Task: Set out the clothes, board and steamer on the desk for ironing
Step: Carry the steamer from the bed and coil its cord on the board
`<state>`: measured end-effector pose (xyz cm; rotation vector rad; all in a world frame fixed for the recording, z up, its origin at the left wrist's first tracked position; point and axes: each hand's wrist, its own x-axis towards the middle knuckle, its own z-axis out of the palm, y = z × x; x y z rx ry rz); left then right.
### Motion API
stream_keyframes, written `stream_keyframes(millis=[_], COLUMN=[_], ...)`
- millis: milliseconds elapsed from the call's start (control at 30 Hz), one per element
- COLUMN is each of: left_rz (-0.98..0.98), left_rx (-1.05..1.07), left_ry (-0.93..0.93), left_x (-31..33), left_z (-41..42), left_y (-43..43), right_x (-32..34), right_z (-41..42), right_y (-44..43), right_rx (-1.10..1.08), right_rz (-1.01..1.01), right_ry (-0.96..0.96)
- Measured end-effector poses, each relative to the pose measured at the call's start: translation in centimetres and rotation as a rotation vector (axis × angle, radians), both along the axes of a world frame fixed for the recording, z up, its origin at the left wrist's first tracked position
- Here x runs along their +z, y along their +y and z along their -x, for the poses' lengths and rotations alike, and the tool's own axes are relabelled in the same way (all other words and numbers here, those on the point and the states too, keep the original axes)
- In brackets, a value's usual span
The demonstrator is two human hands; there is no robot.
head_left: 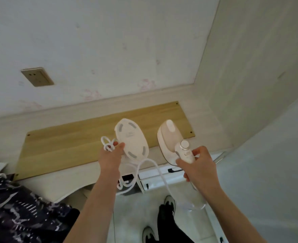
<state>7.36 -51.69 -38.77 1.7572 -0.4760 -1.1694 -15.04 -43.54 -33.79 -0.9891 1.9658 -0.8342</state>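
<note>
A light wooden board [71, 144] lies flat on the pale desk [204, 116]. Above its right end, my right hand [200, 165] grips the handle of a white handheld steamer [169, 139]. My left hand [111, 155] holds a white oval base pad [131, 139] tilted up, together with a loop of the white cord [108, 143]. The rest of the cord hangs down between my hands towards the floor. A dark patterned garment [17, 209] lies at the lower left, partly over the desk's front edge.
A wall socket [37, 77] sits on the wall behind the desk at the left. A side wall [249, 67] closes the desk on the right. White drawer fronts [162, 178] show below the desk edge. My feet [169, 202] stand on the pale floor.
</note>
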Motion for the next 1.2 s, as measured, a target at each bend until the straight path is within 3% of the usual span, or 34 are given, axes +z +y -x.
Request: stream_keyframes(millis=[533,867,1200], left_rz=[-0.087,-0.171,-0.237], left_rx=[-0.068,-0.111,-0.287], left_ry=[-0.064,-0.157,-0.303], left_x=[-4.3,-7.0,-7.8], left_z=[8.2,9.6,10.3], left_y=[-12.3,-14.8,-15.6], right_x=[-3.3,-4.4,-4.7], right_z=[6.2,7.3,7.1], right_y=[-15.2,-18.0,-18.0], right_rx=[0.056,0.124,0.092], right_rz=[-0.012,-0.023,-0.033], right_ry=[0.036,0.019,0.004])
